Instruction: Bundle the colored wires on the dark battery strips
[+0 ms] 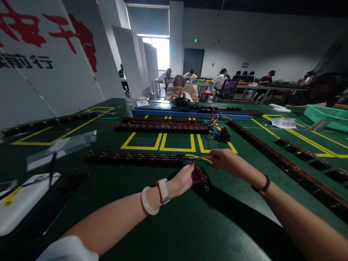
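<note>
Left fingers: the left hand (185, 179) is pinching a thin blue wire (199, 177) between closed fingertips; a small ring terminal (207, 188) is hanging at the wire's loose end, just above the surface.
Right fingers: the right hand (225, 159) is lying palm down with its fingertips closing on a yellow wire (199, 157); how firmly they are gripping I cannot tell.
Wires: both are running out of the right end of the near terminal strip (133, 158), between the two hands.
Near terminal strip: a long dark bar, lying across the green surface (190, 224) just beyond the left hand.
Wrists: the left one is wearing a pale bangle (146, 203) and a watch (164, 191); the right one is wearing a dark bead bracelet (265, 185).
Farther strips: a second pair of dark bars (161, 125) is lying beyond yellow floor-tape boxes (163, 142), with a bundle of red and blue leads (214, 125) at its right end.
Right edge: a long strip (299, 170) is running diagonally along the surface.
Left edge: a clear plastic bag (62, 146) and a white tray (21, 203) are lying well apart from the hands.
Background: other people are sitting at desks far off; a green basket (326, 116) is standing at the far right.
</note>
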`<state>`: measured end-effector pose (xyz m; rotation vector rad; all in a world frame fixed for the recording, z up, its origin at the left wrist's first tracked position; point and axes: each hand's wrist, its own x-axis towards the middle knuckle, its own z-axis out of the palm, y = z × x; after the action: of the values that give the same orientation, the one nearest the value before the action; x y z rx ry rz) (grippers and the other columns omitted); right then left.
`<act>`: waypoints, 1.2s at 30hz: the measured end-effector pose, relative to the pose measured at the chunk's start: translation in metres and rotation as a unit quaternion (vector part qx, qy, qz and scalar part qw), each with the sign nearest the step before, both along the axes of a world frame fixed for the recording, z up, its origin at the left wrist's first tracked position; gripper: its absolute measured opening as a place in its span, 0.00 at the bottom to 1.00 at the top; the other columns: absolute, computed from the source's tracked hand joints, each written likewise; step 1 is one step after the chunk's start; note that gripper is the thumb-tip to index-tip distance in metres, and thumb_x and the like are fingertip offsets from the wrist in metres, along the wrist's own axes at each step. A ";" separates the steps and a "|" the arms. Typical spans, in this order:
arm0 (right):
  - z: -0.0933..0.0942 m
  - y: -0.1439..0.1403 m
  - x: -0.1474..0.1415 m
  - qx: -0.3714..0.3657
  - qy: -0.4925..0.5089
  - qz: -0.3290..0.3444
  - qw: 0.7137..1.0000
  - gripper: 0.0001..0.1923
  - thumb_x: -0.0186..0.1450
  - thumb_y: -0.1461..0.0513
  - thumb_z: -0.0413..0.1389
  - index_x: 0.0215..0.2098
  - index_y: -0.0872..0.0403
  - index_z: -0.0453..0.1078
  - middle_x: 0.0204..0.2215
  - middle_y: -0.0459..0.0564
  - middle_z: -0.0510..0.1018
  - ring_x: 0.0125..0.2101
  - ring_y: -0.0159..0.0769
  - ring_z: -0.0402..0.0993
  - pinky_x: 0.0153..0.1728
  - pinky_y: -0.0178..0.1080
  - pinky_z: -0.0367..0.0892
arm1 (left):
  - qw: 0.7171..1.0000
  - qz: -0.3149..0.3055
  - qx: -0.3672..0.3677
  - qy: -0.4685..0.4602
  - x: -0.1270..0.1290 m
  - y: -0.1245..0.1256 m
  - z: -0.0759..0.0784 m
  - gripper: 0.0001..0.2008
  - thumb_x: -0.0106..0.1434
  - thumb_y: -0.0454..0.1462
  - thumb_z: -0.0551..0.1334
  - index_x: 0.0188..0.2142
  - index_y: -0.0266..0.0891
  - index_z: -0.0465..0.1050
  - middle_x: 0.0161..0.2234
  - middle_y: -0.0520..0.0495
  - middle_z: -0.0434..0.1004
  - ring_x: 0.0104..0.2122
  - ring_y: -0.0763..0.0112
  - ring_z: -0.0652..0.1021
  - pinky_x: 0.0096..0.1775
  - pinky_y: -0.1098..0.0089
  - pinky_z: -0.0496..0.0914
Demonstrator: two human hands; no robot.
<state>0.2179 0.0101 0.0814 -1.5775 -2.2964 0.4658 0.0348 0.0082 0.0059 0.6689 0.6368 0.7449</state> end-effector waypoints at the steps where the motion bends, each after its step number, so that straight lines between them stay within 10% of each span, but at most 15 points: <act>1: 0.000 0.003 -0.001 0.021 0.033 0.002 0.999 0.10 0.65 0.60 0.51 0.35 0.57 0.72 0.22 0.48 0.75 0.21 0.29 0.68 0.23 0.31 0.58 | 1.000 0.006 -0.006 0.007 0.000 0.000 -0.001 0.16 0.69 0.37 0.47 0.31 0.32 0.67 0.26 0.43 0.75 0.27 0.69 0.77 0.36 0.66 0.71; 8: 0.016 0.031 -0.049 0.095 0.188 0.088 0.974 0.12 0.64 0.55 0.55 0.33 0.57 0.68 0.24 0.46 0.74 0.23 0.28 0.67 0.23 0.30 0.59 | 1.000 0.016 -0.002 0.015 0.000 0.002 -0.007 0.13 0.67 0.38 0.51 0.29 0.34 0.66 0.23 0.46 0.72 0.24 0.68 0.76 0.33 0.65 0.71; 18: 0.006 0.058 -0.165 0.161 -0.138 0.178 0.961 0.09 0.65 0.67 0.51 0.38 0.60 0.72 0.30 0.56 0.77 0.29 0.36 0.73 0.26 0.34 0.59 | 0.999 -0.002 0.049 -0.002 -0.007 -0.001 -0.016 0.07 0.57 0.37 0.64 0.33 0.36 0.70 0.28 0.47 0.73 0.27 0.71 0.73 0.34 0.68 0.67; 24: 0.020 0.055 -0.112 0.075 0.096 0.203 0.971 0.14 0.67 0.55 0.52 0.45 0.55 0.71 0.29 0.48 0.76 0.26 0.29 0.68 0.27 0.31 0.60 | 1.000 -0.006 0.012 -0.022 -0.007 0.005 -0.019 0.08 0.62 0.39 0.59 0.32 0.35 0.67 0.28 0.46 0.73 0.28 0.70 0.75 0.36 0.66 0.69; 27: 0.007 0.052 -0.064 0.088 0.207 0.114 0.968 0.19 0.69 0.52 0.46 0.46 0.55 0.70 0.35 0.50 0.75 0.30 0.32 0.69 0.29 0.33 0.63 | 1.000 -0.001 -0.013 0.026 -0.001 0.005 -0.013 0.10 0.68 0.36 0.49 0.33 0.34 0.64 0.24 0.45 0.72 0.25 0.70 0.75 0.34 0.67 0.69; 31: -0.046 0.049 -0.015 0.158 0.117 0.020 0.980 0.15 0.66 0.54 0.52 0.43 0.55 0.72 0.35 0.53 0.74 0.34 0.36 0.69 0.35 0.37 0.64 | 0.998 -0.017 0.017 0.054 0.002 0.001 -0.001 0.08 0.69 0.37 0.48 0.36 0.35 0.61 0.26 0.43 0.75 0.26 0.69 0.77 0.36 0.66 0.70; 36: -0.087 0.048 0.002 0.160 -0.024 0.085 0.983 0.14 0.69 0.58 0.49 0.40 0.55 0.75 0.32 0.53 0.74 0.34 0.38 0.68 0.36 0.39 0.62 | 0.980 -0.099 0.044 0.167 -0.009 0.006 0.008 0.15 0.68 0.46 0.47 0.36 0.36 0.59 0.24 0.43 0.76 0.24 0.68 0.78 0.33 0.64 0.71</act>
<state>0.2201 0.0582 -0.0053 -1.2569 -2.4074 0.0885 0.0259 0.0145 0.0141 0.9364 0.8329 0.4813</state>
